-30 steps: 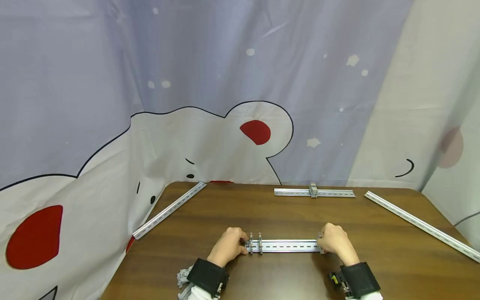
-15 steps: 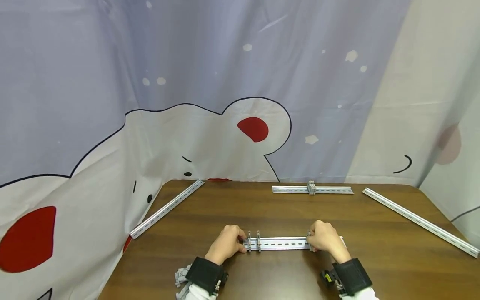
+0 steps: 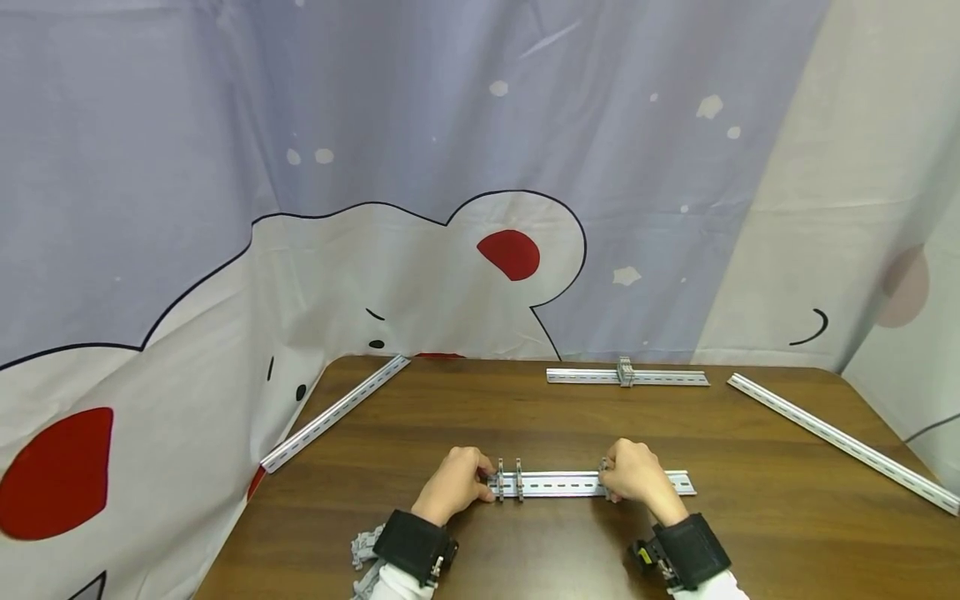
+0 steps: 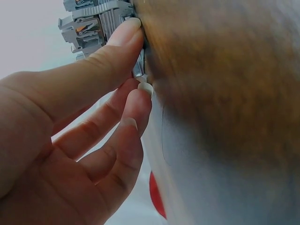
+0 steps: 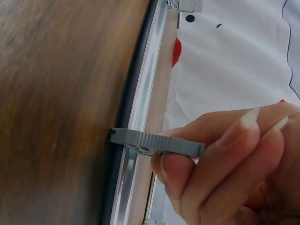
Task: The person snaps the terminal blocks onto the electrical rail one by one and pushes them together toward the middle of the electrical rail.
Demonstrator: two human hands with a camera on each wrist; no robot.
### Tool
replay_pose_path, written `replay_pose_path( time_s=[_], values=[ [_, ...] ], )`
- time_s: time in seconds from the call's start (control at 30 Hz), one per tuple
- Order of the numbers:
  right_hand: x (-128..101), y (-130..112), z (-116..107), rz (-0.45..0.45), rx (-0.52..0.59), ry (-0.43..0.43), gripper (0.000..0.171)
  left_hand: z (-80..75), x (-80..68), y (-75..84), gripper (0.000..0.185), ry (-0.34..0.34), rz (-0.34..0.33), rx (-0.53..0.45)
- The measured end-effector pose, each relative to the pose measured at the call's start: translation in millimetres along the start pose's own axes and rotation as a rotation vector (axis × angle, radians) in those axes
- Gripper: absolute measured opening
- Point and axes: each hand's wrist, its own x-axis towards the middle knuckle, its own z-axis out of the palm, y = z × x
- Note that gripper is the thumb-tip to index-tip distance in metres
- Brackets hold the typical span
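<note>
A slotted metal DIN rail (image 3: 562,484) lies crosswise near the front of the table. My left hand (image 3: 453,486) grips its left end between thumb and fingers. Just right of those fingertips, two thin grey terminal blocks (image 3: 519,480) stand upright across the rail; the left wrist view shows grey blocks (image 4: 89,28) above the thumb. My right hand (image 3: 637,477) pinches another slim grey terminal block (image 5: 164,142) that sits across the rail, right of its middle. In the head view that block is mostly hidden by the fingers. The rail's right end shows past the hand.
At the back, a shorter rail (image 3: 585,376) carries a grey block cluster (image 3: 626,372). Bare rails lie slanted at the left (image 3: 337,412) and right (image 3: 840,439) of the wooden table (image 3: 540,550). Grey plastic pieces (image 3: 365,547) show beside the left wrist. A printed curtain (image 3: 420,275) hangs behind.
My right hand has moved left along the rail with the pinched terminal block, uncovering the rail's right end. My left hand keeps its grip at the left end.
</note>
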Motion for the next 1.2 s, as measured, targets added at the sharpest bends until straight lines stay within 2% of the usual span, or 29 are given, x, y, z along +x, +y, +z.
replay_pose_path(
  time_s=[0.23, 0.6, 0.77, 0.87, 0.97, 1.03, 1.2],
  values=[
    [0.0, -8.7, 5.0, -0.012, -0.012, 0.019, 0.033, -0.8, -0.7, 0.8, 0.026, -0.005, -0.009, 0.002],
    [0.3, -14.6, 5.3, 0.024, 0.051, 0.002, 0.035, -0.5, -1.0, 1.8, 0.025, -0.011, -0.021, 0.025],
    [-0.3, -15.1, 6.6, 0.005, 0.036, 0.007, 0.038, -0.9, -0.9, 3.9, 0.025, -0.007, -0.035, 0.032],
    [-2.0, -17.2, 5.2, -0.003, -0.008, 0.042, 0.040, -2.1, -1.8, 4.8, 0.025, -0.004, -0.043, 0.018],
    [-7.1, -27.7, 2.2, 0.013, -0.071, 0.105, 0.046, -3.2, -2.9, 4.6, 0.025, -0.008, -0.050, 0.004],
    [-10.9, -40.3, 4.6, -0.008, -0.099, 0.151, 0.048, -2.8, -3.2, 4.2, 0.025, -0.012, -0.051, 0.001],
    [-12.8, -80.4, 33.5, -0.134, -0.054, 0.152, 0.049, 0.0, -1.8, 3.0, 0.022, -0.008, -0.027, 0.026]
  ],
)
